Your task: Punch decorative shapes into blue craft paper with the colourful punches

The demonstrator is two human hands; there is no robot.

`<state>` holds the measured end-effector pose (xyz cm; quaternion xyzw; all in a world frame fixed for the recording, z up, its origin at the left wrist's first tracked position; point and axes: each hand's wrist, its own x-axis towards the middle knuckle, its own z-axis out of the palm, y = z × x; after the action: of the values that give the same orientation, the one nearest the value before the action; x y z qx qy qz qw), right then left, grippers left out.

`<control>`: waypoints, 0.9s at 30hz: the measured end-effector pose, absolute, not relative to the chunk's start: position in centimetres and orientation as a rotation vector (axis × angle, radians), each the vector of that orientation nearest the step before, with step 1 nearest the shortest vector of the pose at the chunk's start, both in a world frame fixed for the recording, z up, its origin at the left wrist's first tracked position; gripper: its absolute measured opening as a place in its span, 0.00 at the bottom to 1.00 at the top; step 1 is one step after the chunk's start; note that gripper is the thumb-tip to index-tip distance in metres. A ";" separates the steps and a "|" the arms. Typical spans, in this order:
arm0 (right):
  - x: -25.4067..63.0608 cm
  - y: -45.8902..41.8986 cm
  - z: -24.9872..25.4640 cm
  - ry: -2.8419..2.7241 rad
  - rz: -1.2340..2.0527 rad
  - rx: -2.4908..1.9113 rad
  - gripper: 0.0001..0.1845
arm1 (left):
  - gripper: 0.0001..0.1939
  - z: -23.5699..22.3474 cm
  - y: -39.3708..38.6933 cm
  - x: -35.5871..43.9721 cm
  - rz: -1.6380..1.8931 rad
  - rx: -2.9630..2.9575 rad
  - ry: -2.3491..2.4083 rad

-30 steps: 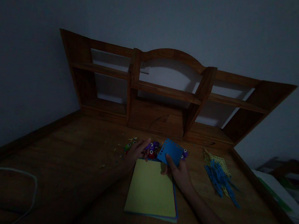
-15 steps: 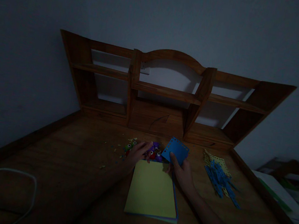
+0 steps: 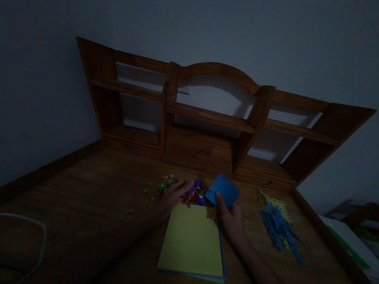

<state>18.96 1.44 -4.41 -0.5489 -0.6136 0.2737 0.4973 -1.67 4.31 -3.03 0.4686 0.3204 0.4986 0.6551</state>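
My right hand (image 3: 232,216) pinches a blue sheet of paper (image 3: 226,191) between thumb and fingers, holding it tilted above the desk. Small punched holes run along the sheet's upper and left edges. My left hand (image 3: 175,195) is closed around a purple paper punch (image 3: 191,188) with an eye-like decoration, partly hidden by the fingers. Beside it lie more punches of this kind: a green punch (image 3: 164,186) to the left, a red punch (image 3: 194,198) and another purple punch (image 3: 201,198) to the right. A stack of coloured paper (image 3: 194,239), yellow on top, lies between my forearms.
Blue paper strips (image 3: 279,226) lie over a yellow punched sheet (image 3: 281,206) on the right. Tiny paper bits (image 3: 129,211) are scattered left of the punches. A wooden shelf unit (image 3: 210,114) stands along the back. A white cable (image 3: 21,217) curves at lower left.
Almost nothing differs. Both hands stay in place, with the blue sheet and the purple punch where they were.
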 end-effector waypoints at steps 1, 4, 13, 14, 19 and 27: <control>18.9 1.4 -4.3 -1.488 0.654 -1.332 0.25 | 0.22 -3.0 4.2 -1.6 1.130 1.054 0.729; 18.9 1.3 -4.1 -1.503 0.616 -1.340 0.24 | 0.23 -2.9 4.2 -1.6 1.116 1.053 0.729; 19.0 1.4 -4.4 -1.498 0.657 -1.364 0.24 | 0.21 -3.8 4.6 -1.9 1.086 1.099 0.677; 19.0 1.4 -4.4 -1.498 0.659 -1.365 0.25 | 0.21 -3.8 4.6 -1.8 1.087 1.102 0.681; 18.9 1.4 -4.5 -1.460 0.676 -1.367 0.24 | 0.23 -4.0 4.7 -1.7 1.100 1.098 0.687; 18.8 1.4 -4.5 -1.459 0.688 -1.351 0.25 | 0.20 -4.0 4.6 -1.7 1.098 1.143 0.669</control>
<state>18.85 1.41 -4.49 -0.5575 -0.6022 0.2842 0.4957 -1.72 4.63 -3.97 0.5036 0.2947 0.4839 0.6522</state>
